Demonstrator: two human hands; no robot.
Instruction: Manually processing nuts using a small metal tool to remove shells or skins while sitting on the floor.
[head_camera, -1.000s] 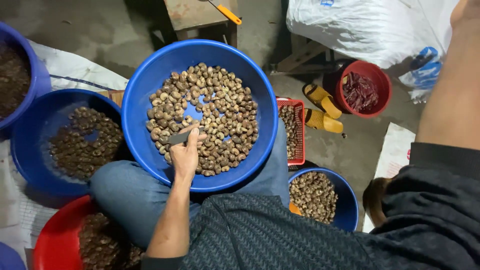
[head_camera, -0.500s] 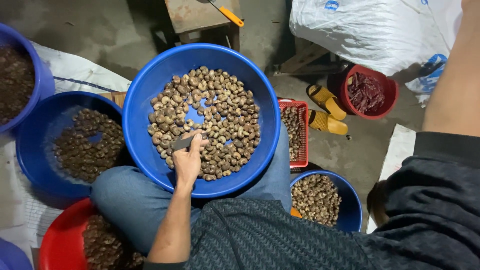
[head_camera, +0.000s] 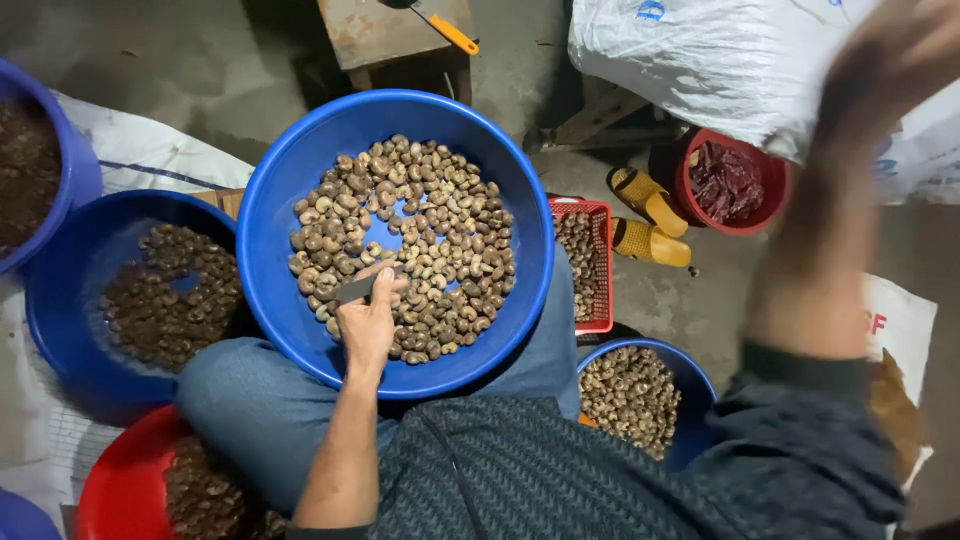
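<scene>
Left hand (head_camera: 368, 322) clenching on small dark blade (head_camera: 360, 288) inside big blue basin (head_camera: 290, 160) on lap, blade's long axis running left-right, nuts (head_camera: 430, 230) lying just ahead and right of it. Right hand (head_camera: 885, 50) swinging high at right, blurred, grip unreadable, far from nuts. White sack (head_camera: 700, 60) with blue markings lying top right; white bag (head_camera: 900, 330) with red print at right edge.

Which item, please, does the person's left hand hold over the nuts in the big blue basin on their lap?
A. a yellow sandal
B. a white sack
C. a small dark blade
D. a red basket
C: the left hand grips a small dark blade above the nuts in the big blue basin.
</scene>
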